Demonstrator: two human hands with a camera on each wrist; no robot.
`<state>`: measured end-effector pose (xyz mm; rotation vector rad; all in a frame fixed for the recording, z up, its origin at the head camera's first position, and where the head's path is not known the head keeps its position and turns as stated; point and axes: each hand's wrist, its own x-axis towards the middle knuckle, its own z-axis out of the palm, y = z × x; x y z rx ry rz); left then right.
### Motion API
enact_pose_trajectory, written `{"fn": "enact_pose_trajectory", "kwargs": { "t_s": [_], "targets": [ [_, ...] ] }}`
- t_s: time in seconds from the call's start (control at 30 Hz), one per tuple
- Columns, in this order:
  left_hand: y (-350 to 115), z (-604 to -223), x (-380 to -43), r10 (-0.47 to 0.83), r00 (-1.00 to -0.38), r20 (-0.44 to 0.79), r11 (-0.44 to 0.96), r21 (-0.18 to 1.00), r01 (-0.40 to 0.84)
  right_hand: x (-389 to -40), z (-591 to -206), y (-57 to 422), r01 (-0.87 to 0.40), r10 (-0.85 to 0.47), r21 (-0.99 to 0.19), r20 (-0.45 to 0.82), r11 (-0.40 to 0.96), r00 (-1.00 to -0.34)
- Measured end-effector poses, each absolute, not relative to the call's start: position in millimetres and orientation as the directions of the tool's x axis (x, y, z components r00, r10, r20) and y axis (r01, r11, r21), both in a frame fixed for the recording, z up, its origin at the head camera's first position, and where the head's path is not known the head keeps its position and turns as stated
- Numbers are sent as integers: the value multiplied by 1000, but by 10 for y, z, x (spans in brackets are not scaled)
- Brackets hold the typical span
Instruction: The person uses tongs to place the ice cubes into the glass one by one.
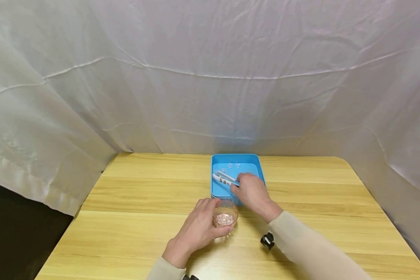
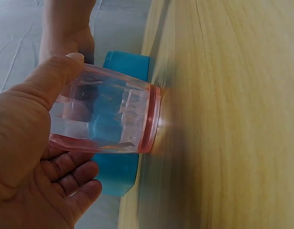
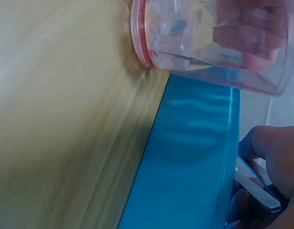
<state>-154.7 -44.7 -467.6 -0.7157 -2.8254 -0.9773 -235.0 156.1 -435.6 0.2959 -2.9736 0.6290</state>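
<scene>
My left hand (image 1: pixel 197 223) grips a clear pinkish cup (image 1: pixel 227 209), thumb on one side and fingers on the other. Its base stands on the table, and several clear cubes (image 2: pixel 132 117) lie at the bottom. My right hand (image 1: pixel 253 192) holds white tongs (image 1: pixel 222 179) with dark patches, reaching over the blue tray (image 1: pixel 249 168) just behind the cup. The tong tips are inside the tray near its left wall. Several clear ice-like cubes (image 1: pixel 230 165) sit on the tray floor by the tips and toward the back. In the right wrist view the tong tips are hidden.
The wooden table (image 1: pixel 143 194) carries the tray and cup near its middle. Pale curtains (image 1: pixel 182 97) hang behind it and at both sides. The tray's front wall (image 3: pixel 185 157) rises right beside the cup. Black wrist cameras (image 1: pixel 267 240) are strapped under the sleeves.
</scene>
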Motion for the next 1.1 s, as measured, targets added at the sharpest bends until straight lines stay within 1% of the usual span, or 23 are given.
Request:
{"fn": "enact_pose_trajectory", "kwargs": {
  "t_s": [0.33, 0.7, 1.1],
  "targets": [
    [-440, -4689, -1553, 407, -890, 209, 688, 571, 448, -2351, -4402, 1516, -201, -164, -349, 132, 915, -978],
    [-431, -4682, -1549, 407, -889, 210, 693, 564, 450, -2331, -4424, 1636, -237, -188, -327, 174, 915, -966],
    [-429, -4675, -1548, 404, -891, 208, 692, 568, 446, -2237, -4377, 1774, -262, -218, -311, 168, 914, -961]
  ]
}}
